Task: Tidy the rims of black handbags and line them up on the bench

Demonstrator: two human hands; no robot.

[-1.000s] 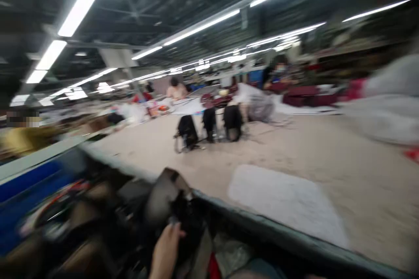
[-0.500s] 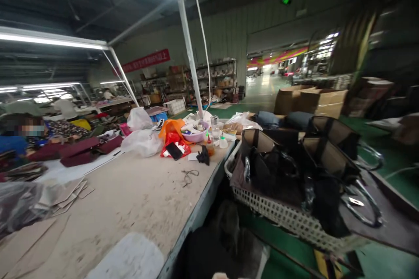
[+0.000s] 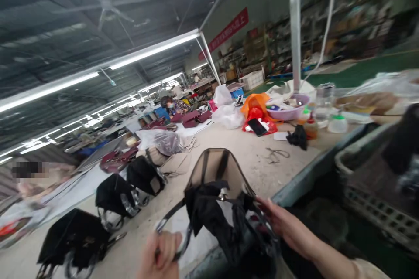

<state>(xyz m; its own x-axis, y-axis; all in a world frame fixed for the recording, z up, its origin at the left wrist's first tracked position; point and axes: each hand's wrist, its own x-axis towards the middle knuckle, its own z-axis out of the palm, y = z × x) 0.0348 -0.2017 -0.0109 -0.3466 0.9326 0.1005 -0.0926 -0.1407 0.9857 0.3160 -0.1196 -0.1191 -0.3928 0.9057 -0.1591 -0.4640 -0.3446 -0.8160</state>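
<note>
A black handbag (image 3: 209,209) hangs in front of me at the table's edge, its brown flap raised and its top loosely gathered. My left hand (image 3: 163,248) is closed in a fist around one of its ring-like handles. At the bag's right side, my right hand (image 3: 284,222) grips the edge near the other handle, fingers partly hidden behind the bag. On the table to the left stand more black handbags, one close by (image 3: 75,239) and two farther back (image 3: 114,200) (image 3: 145,174). Motion blurs both hands somewhat.
Scissors (image 3: 276,154), a phone (image 3: 257,127), a purple basin (image 3: 288,111) and small bottles (image 3: 338,123) lie toward the table's far right. A pale plastic crate (image 3: 376,209) stands right of the table. Two people (image 3: 178,107) (image 3: 46,178) are to the left.
My view has swung left from the crate of handbags to the table. Both hands now appear, holding a black handbag that was not in them in view before.
</note>
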